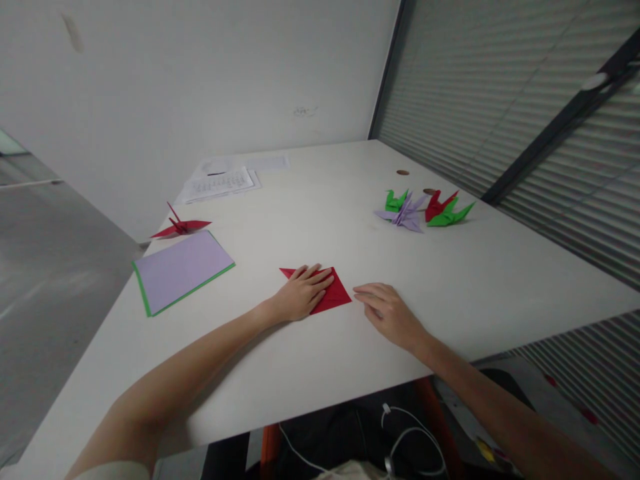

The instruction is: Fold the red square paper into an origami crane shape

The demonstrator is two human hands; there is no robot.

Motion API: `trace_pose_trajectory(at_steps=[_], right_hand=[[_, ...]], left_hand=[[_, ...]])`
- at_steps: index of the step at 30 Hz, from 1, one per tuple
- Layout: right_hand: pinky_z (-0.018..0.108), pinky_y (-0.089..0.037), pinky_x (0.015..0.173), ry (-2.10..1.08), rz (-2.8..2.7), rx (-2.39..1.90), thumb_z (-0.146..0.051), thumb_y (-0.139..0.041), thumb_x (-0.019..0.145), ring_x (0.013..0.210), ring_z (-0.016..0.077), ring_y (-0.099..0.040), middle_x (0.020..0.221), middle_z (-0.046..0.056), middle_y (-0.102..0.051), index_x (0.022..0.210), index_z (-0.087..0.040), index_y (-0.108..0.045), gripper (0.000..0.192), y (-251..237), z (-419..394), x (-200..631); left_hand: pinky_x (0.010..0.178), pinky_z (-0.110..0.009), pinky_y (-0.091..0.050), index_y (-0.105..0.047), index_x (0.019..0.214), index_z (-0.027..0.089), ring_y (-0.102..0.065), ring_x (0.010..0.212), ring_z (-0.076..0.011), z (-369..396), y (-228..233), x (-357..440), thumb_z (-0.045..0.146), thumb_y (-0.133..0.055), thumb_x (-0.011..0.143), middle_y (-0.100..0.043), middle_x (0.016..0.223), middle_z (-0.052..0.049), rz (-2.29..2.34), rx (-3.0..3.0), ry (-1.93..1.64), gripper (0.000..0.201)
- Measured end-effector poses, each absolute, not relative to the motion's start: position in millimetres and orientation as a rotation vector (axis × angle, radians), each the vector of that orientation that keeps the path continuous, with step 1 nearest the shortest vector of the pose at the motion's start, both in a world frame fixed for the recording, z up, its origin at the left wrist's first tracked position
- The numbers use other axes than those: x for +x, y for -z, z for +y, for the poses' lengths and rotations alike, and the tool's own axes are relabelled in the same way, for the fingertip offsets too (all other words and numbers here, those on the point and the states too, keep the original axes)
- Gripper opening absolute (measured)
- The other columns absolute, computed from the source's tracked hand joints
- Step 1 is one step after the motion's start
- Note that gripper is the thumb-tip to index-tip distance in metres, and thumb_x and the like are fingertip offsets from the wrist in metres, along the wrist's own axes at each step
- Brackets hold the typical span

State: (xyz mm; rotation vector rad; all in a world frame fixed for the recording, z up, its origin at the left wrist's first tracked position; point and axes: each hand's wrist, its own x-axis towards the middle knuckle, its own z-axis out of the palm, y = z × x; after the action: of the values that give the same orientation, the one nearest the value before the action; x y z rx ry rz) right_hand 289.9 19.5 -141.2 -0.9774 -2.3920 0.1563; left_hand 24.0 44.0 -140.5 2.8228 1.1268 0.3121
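Note:
A folded sheet of red origami paper (pixel 336 293) lies flat on the white table, with a pointed tip at its left and a corner at its right. My left hand (pixel 303 292) rests flat over its middle and left part, fingers spread, hiding some of the folds. Just right of the paper's right corner is my right hand (pixel 384 310). Its fingers are stretched out and slightly curved, with a gap between thumb and fingers, and nothing shows in them. The fingertips look close to the corner but apart from it.
On the left lie purple and green paper sheets (pixel 185 270), with a red paper crane (pixel 181 227) behind them. Several folded cranes, including a purple one (pixel 406 215) and a green one (pixel 450 215), stand at the right. Printed papers (pixel 223 183) lie farther back on the table (pixel 320 207).

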Motion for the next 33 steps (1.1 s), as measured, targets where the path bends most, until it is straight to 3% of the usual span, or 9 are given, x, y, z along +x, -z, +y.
trace_pose_trajectory(at_steps=[6, 10, 13, 19, 25, 30, 33], right_hand=[[0.043, -0.053, 0.088, -0.212, -2.347, -0.974, -0.018, -0.041, 0.095, 0.097, 0.0228, -0.064, 0.104, 0.009, -0.07, 0.117, -0.025, -0.068, 0.035, 136, 20, 283], [0.046, -0.051, 0.094, -0.164, -2.507, -0.907, -0.031, -0.048, 0.096, 0.11, 0.0256, -0.06, 0.12, 0.012, -0.066, 0.123, -0.02, -0.064, 0.034, 131, 17, 270], [0.049, -0.047, 0.098, -0.088, -2.625, -0.893, -0.043, -0.052, 0.093, 0.122, 0.03, -0.054, 0.132, 0.014, -0.061, 0.13, -0.018, -0.059, 0.046, 130, 11, 266], [0.056, -0.035, 0.108, 0.007, -2.705, -0.963, -0.054, -0.046, 0.093, 0.138, 0.0333, -0.037, 0.141, 0.011, -0.053, 0.141, -0.02, -0.048, 0.059, 131, 4, 272], [0.057, -0.031, 0.111, -0.025, -2.759, -0.978, -0.056, -0.042, 0.094, 0.14, 0.0324, -0.033, 0.145, 0.008, -0.048, 0.144, -0.021, -0.044, 0.06, 130, 5, 277], [0.057, -0.032, 0.11, -0.047, -2.748, -0.96, -0.055, -0.043, 0.094, 0.139, 0.0325, -0.035, 0.145, 0.009, -0.048, 0.142, -0.02, -0.046, 0.06, 131, 5, 276], [0.057, -0.032, 0.11, -0.05, -2.737, -0.932, -0.053, -0.045, 0.094, 0.139, 0.0317, -0.036, 0.142, 0.008, -0.052, 0.139, -0.021, -0.05, 0.056, 130, 9, 280]], left_hand=[[0.112, -0.051, -0.027, -0.035, 0.147, 0.019, -0.029, 0.143, -0.0309, 44, 139, 24, 0.031, -0.022, 0.102, -0.035, 0.154, -0.009, 1.106, 2.825, -0.308, 0.048], [0.112, -0.051, -0.026, -0.034, 0.148, 0.017, -0.028, 0.143, -0.0308, 42, 136, 24, 0.031, -0.023, 0.102, -0.034, 0.154, -0.01, 1.112, 2.816, -0.281, 0.049], [0.113, -0.051, -0.025, -0.032, 0.149, 0.018, -0.026, 0.144, -0.029, 43, 136, 24, 0.031, -0.024, 0.102, -0.034, 0.154, -0.01, 1.125, 2.802, -0.28, 0.049], [0.116, -0.05, -0.02, -0.024, 0.151, 0.02, -0.025, 0.145, -0.0266, 50, 141, 21, 0.03, -0.02, 0.102, -0.029, 0.156, -0.007, 1.118, 2.757, -0.249, 0.05], [0.117, -0.049, -0.015, -0.02, 0.153, 0.022, -0.021, 0.146, -0.0262, 59, 141, 10, 0.035, -0.021, 0.103, -0.026, 0.157, -0.008, 1.126, 2.733, -0.201, 0.052], [0.119, -0.051, -0.008, -0.026, 0.151, 0.027, -0.02, 0.147, -0.0233, 68, 134, -6, 0.039, -0.021, 0.103, -0.03, 0.156, -0.005, 1.107, 2.701, -0.209, 0.049], [0.119, -0.049, -0.013, -0.035, 0.147, 0.027, -0.023, 0.146, -0.0218, 76, 126, -23, 0.044, -0.027, 0.102, -0.036, 0.153, -0.005, 0.978, 2.682, -0.213, 0.049]])
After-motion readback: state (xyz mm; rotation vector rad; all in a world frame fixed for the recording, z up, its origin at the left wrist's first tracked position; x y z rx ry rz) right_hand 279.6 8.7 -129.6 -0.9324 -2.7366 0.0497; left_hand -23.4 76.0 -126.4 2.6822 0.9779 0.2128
